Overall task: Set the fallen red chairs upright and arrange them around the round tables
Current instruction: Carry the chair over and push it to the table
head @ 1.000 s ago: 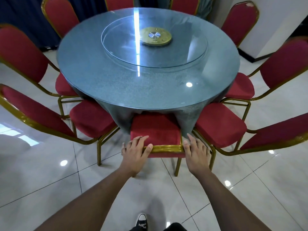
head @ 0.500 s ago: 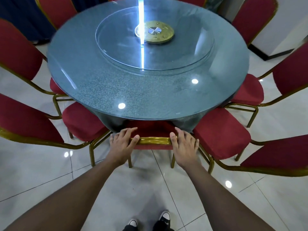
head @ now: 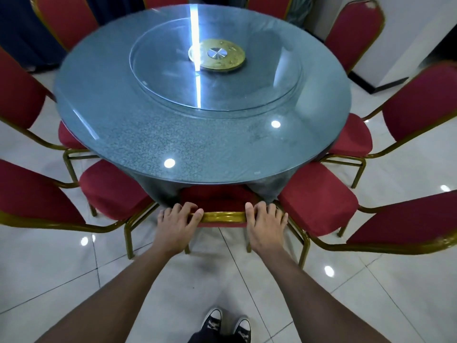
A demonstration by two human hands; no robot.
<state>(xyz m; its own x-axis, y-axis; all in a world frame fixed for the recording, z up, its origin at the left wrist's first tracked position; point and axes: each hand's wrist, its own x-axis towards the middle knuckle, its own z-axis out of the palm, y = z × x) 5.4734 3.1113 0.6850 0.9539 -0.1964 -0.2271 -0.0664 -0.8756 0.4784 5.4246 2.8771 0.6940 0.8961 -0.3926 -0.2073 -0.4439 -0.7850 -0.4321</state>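
Note:
A red chair point(head: 217, 201) with a gold frame stands upright right in front of me, its seat mostly tucked under the round glass-topped table point(head: 153, 142). My left hand point(head: 176, 225) grips the gold top rail of its backrest near the left end, fingers curled over the rail. My right hand point(head: 265, 225) grips the same rail near the right end. Only the rail and a strip of the seat show; the chair's front is hidden under the table edge.
Several other red chairs ring the table, the nearest at left point(head: 111, 186) and right point(head: 319, 196) flanking the held chair closely. A glass turntable with a gold hub point(head: 217, 54) sits on the table. White tiled floor lies behind me; my shoes point(head: 226, 326) show below.
The chair has slid forward under the table with both hands on its rail, so less seat shows. I have stepped closer to the table.

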